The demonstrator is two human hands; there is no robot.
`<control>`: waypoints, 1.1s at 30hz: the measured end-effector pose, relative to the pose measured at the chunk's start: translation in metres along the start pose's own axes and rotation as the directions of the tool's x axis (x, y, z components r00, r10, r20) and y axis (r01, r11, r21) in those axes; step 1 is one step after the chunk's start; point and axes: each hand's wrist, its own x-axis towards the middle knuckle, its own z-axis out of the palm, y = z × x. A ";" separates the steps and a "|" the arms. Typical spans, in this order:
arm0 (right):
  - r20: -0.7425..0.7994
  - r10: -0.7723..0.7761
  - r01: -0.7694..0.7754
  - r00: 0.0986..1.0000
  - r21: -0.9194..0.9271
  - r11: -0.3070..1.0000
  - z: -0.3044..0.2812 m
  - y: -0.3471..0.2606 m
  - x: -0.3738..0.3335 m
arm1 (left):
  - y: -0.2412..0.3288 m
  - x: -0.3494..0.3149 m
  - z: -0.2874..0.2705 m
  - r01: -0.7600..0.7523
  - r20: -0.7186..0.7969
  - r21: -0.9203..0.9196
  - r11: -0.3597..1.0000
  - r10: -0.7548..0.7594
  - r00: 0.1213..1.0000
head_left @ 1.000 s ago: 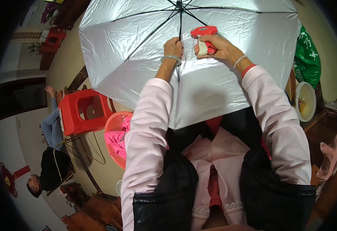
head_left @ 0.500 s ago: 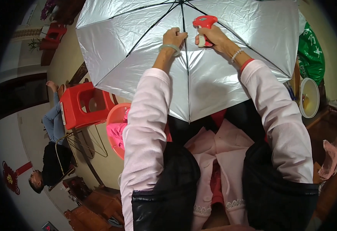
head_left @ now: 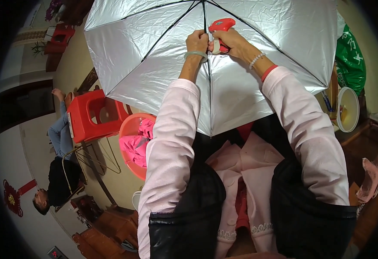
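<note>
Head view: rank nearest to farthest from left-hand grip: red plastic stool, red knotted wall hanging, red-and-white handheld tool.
1. Red-and-white handheld tool: in right-hand grip, just right of left-hand grip.
2. Red plastic stool: lower left.
3. Red knotted wall hanging: far lower left.

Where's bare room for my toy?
Floor shows between the orange tub and the wooden furniture. The umbrella's silver lining is bare below the right hand, though toys might slide. It's crowded around the left hand and red tool.
</note>
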 end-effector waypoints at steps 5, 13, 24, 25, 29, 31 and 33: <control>0.072 0.097 -0.106 0.993 0.125 0.987 -0.001 -0.002 -0.003 | -0.020 0.013 -0.001 -0.219 -0.072 0.157 0.963 0.232 0.970; 0.246 0.174 -0.246 0.953 0.301 0.921 -0.020 -0.008 -0.013 | -0.017 0.009 0.000 -0.165 -0.036 0.115 0.980 0.170 0.985; 0.318 0.206 -0.301 0.925 0.285 0.910 -0.021 -0.007 -0.002 | -0.027 0.015 0.000 -0.367 -0.023 0.205 0.907 0.379 0.925; 0.326 0.207 -0.301 0.922 0.270 0.915 -0.019 -0.007 -0.001 | -0.030 0.016 -0.002 -0.365 -0.026 0.207 0.908 0.378 0.925; 0.282 0.235 -0.306 0.930 0.243 0.920 -0.020 -0.002 0.008 | -0.023 0.014 -0.002 -0.369 -0.009 0.230 0.900 0.381 0.924; 0.254 0.248 -0.308 0.935 0.237 0.921 -0.024 0.000 0.013 | -0.017 0.011 0.000 -0.061 0.063 0.014 0.998 0.060 0.996; 0.324 0.223 -0.302 0.919 0.218 0.928 -0.027 0.000 0.018 | -0.015 0.009 0.001 0.102 0.124 -0.084 0.991 -0.092 0.988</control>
